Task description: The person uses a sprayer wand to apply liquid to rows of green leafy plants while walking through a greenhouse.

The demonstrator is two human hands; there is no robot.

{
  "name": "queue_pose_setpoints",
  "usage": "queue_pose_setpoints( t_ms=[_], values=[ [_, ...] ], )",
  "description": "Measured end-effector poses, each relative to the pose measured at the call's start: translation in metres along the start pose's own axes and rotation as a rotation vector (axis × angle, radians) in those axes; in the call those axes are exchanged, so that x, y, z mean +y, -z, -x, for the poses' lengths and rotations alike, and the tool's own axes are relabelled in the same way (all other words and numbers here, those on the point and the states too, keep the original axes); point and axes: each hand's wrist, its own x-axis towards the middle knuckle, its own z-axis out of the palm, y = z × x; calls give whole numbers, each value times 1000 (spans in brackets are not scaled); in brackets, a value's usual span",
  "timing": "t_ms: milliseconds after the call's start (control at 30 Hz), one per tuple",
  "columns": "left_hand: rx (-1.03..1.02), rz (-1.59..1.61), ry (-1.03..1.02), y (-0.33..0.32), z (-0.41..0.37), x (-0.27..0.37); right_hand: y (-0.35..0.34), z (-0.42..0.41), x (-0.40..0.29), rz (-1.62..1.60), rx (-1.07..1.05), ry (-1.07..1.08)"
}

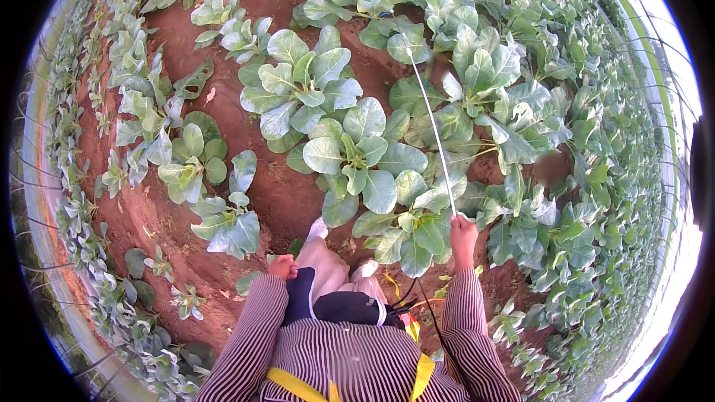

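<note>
My right hand [463, 233] is closed around the near end of a long thin metal spray wand [434, 125], which reaches forward over the leaves. The wand's far end is near a leafy plant at the top. A dark hose [430, 312] runs down beside my right arm. My left hand [283, 267] is held low by my left thigh, fingers curled; nothing is seen in it. Before me grow broad-leaved cabbage-family plants [357, 159], one of them [416, 229] right beside my right hand. Yellow straps [296, 384] cross my striped top.
Reddish-brown soil [285, 195] shows between the rows. More leafy plants [232, 226] grow at the left, and dense foliage [603, 206] fills the right side. A pale curved border [47, 178] edges the field at the left. My feet stand among the plants.
</note>
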Motion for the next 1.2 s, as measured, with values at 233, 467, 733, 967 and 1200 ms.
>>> queue_pose_setpoints(
  t_ms=[233,467,733,967,1200],
  values=[
    [96,177,75,44,-8,1,-78,-132,-48,19,13,-30],
    [105,365,100,106,-22,-28,-102,-156,-103,-117,-102,-126],
    [201,413,65,97,-26,-1,-106,-185,-99,-130,-88,-93],
    [187,283,92,72,-18,45,-83,-174,-91,-163,-76,-118],
    [257,213,3,41,-25,117,-19,-56,-35,-213,-169,-162]
  ],
)
